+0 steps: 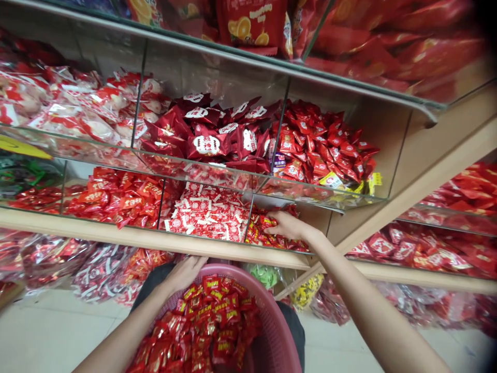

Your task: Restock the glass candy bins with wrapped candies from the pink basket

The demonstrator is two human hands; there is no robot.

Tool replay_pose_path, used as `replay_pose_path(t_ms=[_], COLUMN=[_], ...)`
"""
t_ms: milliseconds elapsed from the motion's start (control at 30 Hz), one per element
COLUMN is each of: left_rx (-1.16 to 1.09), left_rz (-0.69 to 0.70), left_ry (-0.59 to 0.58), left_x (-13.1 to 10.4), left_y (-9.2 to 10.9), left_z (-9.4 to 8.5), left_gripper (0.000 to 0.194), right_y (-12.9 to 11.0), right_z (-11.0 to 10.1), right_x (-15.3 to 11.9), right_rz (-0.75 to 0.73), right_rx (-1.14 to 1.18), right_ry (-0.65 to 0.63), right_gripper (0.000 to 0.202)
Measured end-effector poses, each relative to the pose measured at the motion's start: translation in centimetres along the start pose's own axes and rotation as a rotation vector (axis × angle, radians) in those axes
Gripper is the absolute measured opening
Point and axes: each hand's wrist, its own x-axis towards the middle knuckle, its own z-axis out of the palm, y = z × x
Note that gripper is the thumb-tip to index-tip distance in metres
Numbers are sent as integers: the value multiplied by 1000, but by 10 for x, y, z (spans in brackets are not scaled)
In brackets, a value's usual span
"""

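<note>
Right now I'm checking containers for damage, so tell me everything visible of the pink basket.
The pink basket looks round and plastic, with a smooth rim and perforated wall. Red-wrapped candies with yellow lettering are heaped inside, leaving part of the right inner wall bare. It opens upward between dark-trousered legs, near the wooden shelf edge. The left hand is by its far rim; contact is unclear. No crack shows, but the near side is out of frame.
</note>
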Motion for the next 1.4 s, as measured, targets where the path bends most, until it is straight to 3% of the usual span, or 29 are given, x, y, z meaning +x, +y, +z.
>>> replay_pose_path(t_ms=[167, 333, 433, 567, 700, 800, 1133, 1400], left_rx=[-23, 16, 52, 74, 78, 66, 65, 53], left_rz=[43, -3, -23, 12, 21, -4, 4, 10], left_ry=[15, 2, -15, -15, -12, -14, -3, 16], left_x=[-4, -2, -2, -3, -3, -1, -1, -3], left_y=[6, 6, 8, 9, 8, 7, 3, 4], left_z=[-2, -1, 0, -1, -1, 0, 1, 0], left_gripper=[61, 63, 66, 65, 64, 63, 63, 62], right_y=[-16, -47, -70, -98, -122, -136, -154, -139], right_z=[-9, 8, 34, 84, 130, 147, 170, 140], right_x=[-32, -75, -95, -105, -106, -105, -99, -110], right_rz=[-87, -162, -161, -199, -223, -214, -197, -77], right_rx=[155, 273, 324, 340, 201, 64, -156, 100], right_ry=[150, 77, -33, -158, -311, -309, -148, -267], right_gripper=[29, 18, 17, 15, 21, 27, 24, 31])
